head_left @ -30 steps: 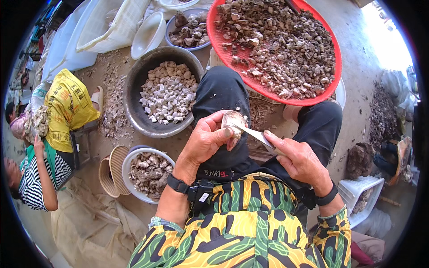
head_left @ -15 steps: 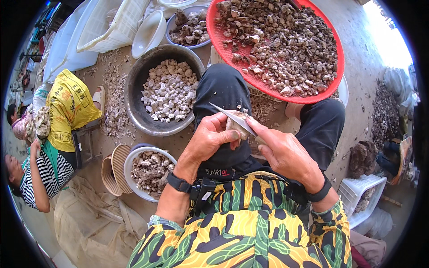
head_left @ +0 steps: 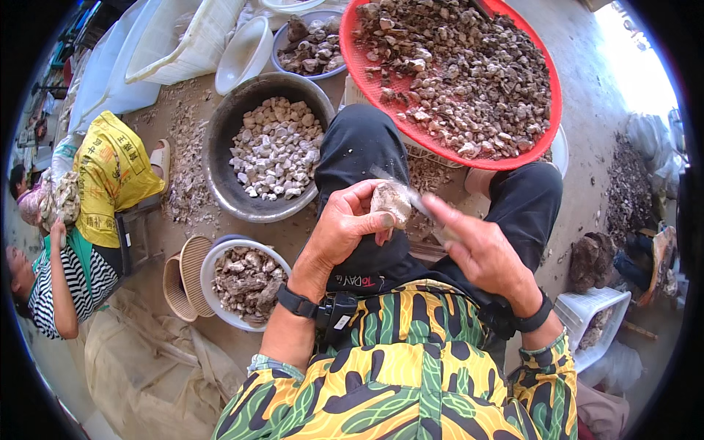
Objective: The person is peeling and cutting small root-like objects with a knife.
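The floor point(head_left: 583, 95) is bare, dusty and grey-brown, lighter toward the upper right, where strong white light point(head_left: 645, 59) washes out the rim of the view. Pale scraps point(head_left: 187, 158) are scattered over it on the left; a dark heap point(head_left: 629, 183) lies on the right, near clear plastic bags point(head_left: 653, 143). A creased beige sheet point(head_left: 147, 359) spreads at lower left. Above it stands a dark stool point(head_left: 123, 253), partly hidden. The far left edge is dim and crowded, perhaps with stored goods.
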`<action>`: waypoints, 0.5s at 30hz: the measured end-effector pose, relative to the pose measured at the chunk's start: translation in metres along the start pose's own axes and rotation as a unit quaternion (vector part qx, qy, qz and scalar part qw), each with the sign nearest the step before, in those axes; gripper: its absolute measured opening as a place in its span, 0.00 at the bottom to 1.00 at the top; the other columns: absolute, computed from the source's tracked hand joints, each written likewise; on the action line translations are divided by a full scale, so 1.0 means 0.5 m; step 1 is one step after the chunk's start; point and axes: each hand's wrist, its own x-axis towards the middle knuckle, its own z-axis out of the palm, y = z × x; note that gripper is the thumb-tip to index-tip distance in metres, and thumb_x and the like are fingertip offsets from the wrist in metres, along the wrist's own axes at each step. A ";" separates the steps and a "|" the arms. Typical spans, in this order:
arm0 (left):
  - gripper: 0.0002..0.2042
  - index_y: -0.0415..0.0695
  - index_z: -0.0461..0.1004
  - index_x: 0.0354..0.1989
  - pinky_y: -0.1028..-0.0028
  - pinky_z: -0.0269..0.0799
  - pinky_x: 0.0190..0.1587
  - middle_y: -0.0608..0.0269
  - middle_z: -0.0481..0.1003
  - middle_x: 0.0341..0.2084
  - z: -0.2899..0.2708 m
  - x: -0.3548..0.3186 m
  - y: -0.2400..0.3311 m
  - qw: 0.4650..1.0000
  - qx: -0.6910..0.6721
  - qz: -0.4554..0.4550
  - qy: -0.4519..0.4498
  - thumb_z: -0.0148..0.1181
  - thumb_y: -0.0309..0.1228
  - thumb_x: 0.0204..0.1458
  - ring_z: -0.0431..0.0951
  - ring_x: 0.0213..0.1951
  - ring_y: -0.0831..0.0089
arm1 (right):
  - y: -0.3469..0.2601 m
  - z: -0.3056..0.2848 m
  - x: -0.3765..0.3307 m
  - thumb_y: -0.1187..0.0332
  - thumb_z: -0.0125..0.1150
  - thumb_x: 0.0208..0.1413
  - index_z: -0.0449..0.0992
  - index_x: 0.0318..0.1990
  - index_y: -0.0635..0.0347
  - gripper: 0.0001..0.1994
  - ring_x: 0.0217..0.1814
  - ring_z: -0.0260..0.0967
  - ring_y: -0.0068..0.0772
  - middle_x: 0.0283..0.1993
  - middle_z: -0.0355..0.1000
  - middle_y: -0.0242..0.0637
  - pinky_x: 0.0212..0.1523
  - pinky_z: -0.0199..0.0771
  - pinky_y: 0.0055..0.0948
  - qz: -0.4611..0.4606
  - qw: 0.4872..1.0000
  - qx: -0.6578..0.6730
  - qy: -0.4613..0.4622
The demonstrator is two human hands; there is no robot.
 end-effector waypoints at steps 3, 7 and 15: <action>0.22 0.32 0.68 0.52 0.78 0.71 0.26 0.55 0.77 0.32 0.001 -0.003 0.004 0.999 0.029 -0.013 0.010 0.64 0.25 0.47 0.75 0.27 0.75 | -0.007 -0.005 -0.034 0.75 0.56 0.50 0.57 0.67 0.48 0.34 0.27 0.69 0.48 0.26 0.67 0.42 0.27 0.69 0.42 -0.002 0.996 -0.088 -0.031; 0.22 0.32 0.68 0.52 0.78 0.71 0.26 0.56 0.77 0.32 0.008 -0.002 0.007 0.998 0.048 -0.027 0.009 0.64 0.23 0.47 0.75 0.27 0.76 | -0.016 -0.010 -0.038 0.75 0.54 0.51 0.58 0.67 0.48 0.32 0.25 0.68 0.49 0.25 0.66 0.42 0.26 0.68 0.43 0.016 0.993 -0.113 -0.036; 0.21 0.32 0.69 0.52 0.78 0.72 0.27 0.59 0.77 0.31 0.008 0.002 0.012 0.995 0.086 -0.016 0.043 0.64 0.22 0.48 0.74 0.25 0.77 | -0.016 0.006 -0.005 0.75 0.54 0.50 0.56 0.67 0.51 0.33 0.28 0.69 0.53 0.28 0.69 0.46 0.27 0.69 0.45 0.021 0.995 -0.089 -0.028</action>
